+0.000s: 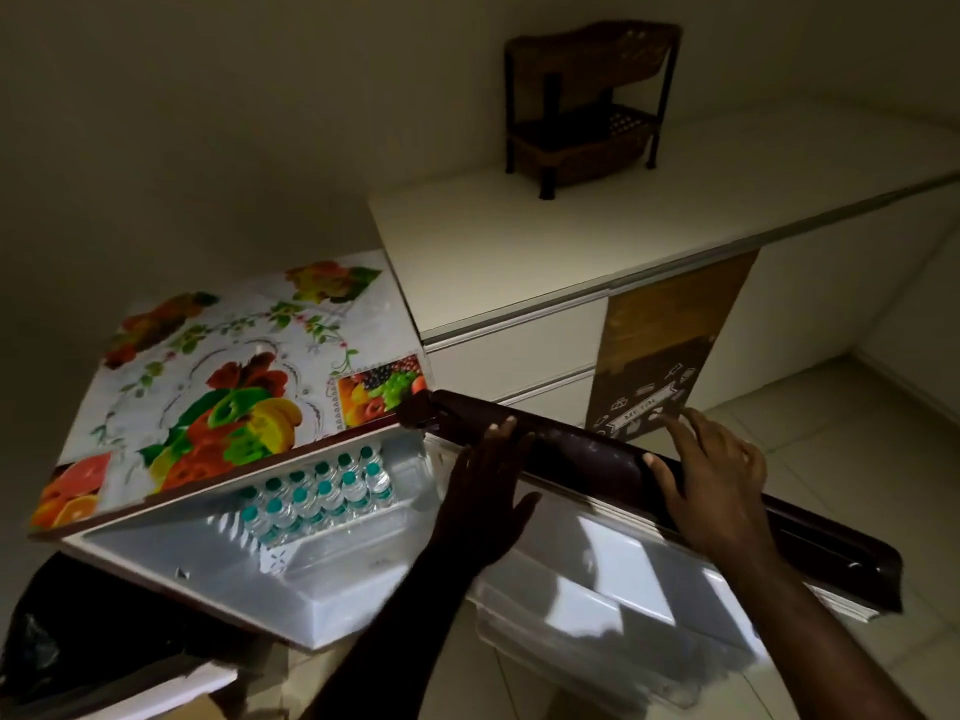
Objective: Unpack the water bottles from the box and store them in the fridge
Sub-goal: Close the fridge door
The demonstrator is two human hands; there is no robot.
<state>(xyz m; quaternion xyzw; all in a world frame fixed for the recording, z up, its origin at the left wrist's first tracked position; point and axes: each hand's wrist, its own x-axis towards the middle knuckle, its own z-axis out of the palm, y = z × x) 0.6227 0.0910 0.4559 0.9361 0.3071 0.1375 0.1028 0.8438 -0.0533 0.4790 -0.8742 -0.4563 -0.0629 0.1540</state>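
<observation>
Standing over the open fridge [332, 600], the person has both hands on the top edge of its dark maroon door [597, 454], which is swung out to the right. The left hand [480, 506] lies against the inner side of the door, its fingers [501, 433] straight and reaching up over the rim — flat, gripping nothing. The right hand [711, 485] sits farther along the same edge, thumb on the near side and the other fingers spread loosely over the far side, resting on the door, not clenched round it. The water bottles [317, 493] — clear, with teal caps — stand upright in tight rows inside the lit top compartment, toward its back. On the fridge roof lies a cover printed with bright fruit and flowers [218, 387]. Just beside the fridge, on the right, is a white worktop [519, 236] with drawers beneath; a dark wicker two-tier rack [587, 101] stands on it near the wall. A brown printed towel [665, 350] hangs down the cabinet front. At the lower left, in deep shadow, a corner of the cardboard box [171, 688] shows, its contents impossible to make out.
</observation>
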